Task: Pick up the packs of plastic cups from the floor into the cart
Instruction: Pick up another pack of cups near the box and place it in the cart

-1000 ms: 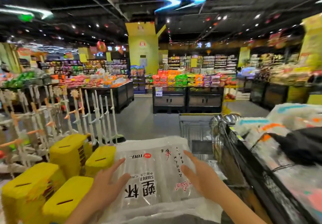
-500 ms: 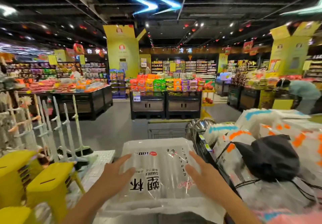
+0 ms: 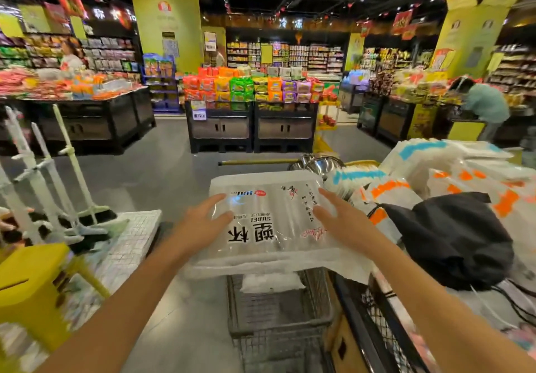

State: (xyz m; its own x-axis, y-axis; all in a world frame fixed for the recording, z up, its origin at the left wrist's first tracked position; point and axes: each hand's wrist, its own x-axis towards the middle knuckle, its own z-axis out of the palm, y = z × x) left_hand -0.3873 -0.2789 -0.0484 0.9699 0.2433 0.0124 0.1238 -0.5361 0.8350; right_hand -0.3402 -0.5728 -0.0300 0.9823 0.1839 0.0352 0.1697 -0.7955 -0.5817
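A clear plastic pack of cups [image 3: 271, 221] with black characters printed on it is held flat above the wire cart [image 3: 278, 314]. My left hand [image 3: 200, 224] presses its left side and my right hand [image 3: 339, 221] presses its right side, fingers spread over the top. A white wrapped pack [image 3: 269, 282] lies inside the cart basket below. The underside of the held pack is hidden.
A black wire bin [image 3: 377, 314] on the right holds white packs with orange and blue stripes [image 3: 406, 187] and a black bag [image 3: 452, 239]. Yellow stools [image 3: 32, 288] and white mop handles [image 3: 66, 166] stand left. Display stands [image 3: 252, 126] and a bending person [image 3: 484, 105] are ahead.
The view has swung right and down, so the cart basket now shows beneath the pack. Both hands keep holding the pack, which has moved over the cart.
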